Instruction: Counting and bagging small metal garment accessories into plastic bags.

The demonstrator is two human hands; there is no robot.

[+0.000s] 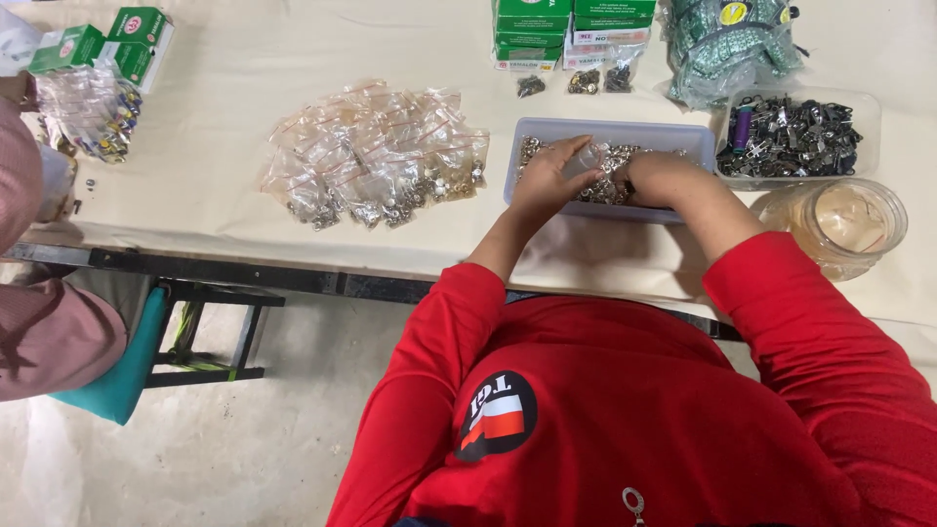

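Both hands over grey tray (547, 132) of small metal fittings, mid-bench. Left hand (547, 179) grip closed on small clear bag (589, 158), held above tray. Right hand (656, 176) down among fittings; grip hidden, cannot tell. Heap of filled clear bags (376, 156) just left of tray. Clear tub of dark metal parts (795, 137) right; plastic jar (847, 224) nearby.

A cream-covered table (244, 88) is carrying a tray (625, 132) at centre, a pile of bags (376, 156) at nine o'clock, green boxes (571, 29) at twelve, a tub (795, 137) and a jar (844, 224) at three.
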